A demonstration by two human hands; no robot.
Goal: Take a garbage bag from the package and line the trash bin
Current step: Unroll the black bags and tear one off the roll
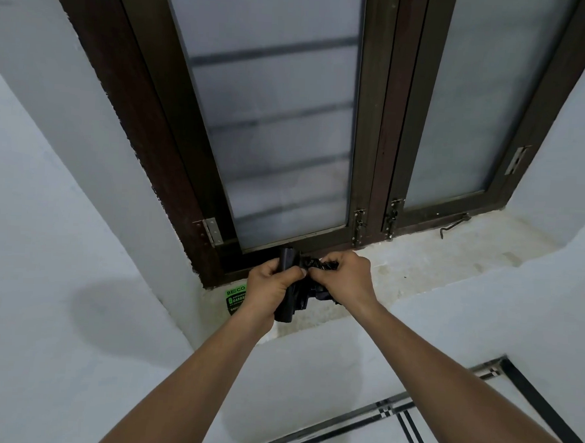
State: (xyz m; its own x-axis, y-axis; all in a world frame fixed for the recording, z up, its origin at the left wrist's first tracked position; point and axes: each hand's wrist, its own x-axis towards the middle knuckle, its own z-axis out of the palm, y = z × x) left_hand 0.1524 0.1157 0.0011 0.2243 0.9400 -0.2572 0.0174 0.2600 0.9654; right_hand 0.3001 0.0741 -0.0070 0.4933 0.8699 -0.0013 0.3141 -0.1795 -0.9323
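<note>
Our left hand [270,285] gripped the black bag roll [286,288]; our right hand [341,274] pinched its crinkled loose end. Thin, light, slippery film, we judged, best taken near the edge.

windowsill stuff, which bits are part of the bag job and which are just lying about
Part of the job:
- black garbage bag roll, held upright by the left hand
- loose bag end, pinched by the right hand
- green-labelled package on the sill behind the left hand

Just lying about:
- window stay hook on the sill
- window latches

No trash bin is in view.
</note>
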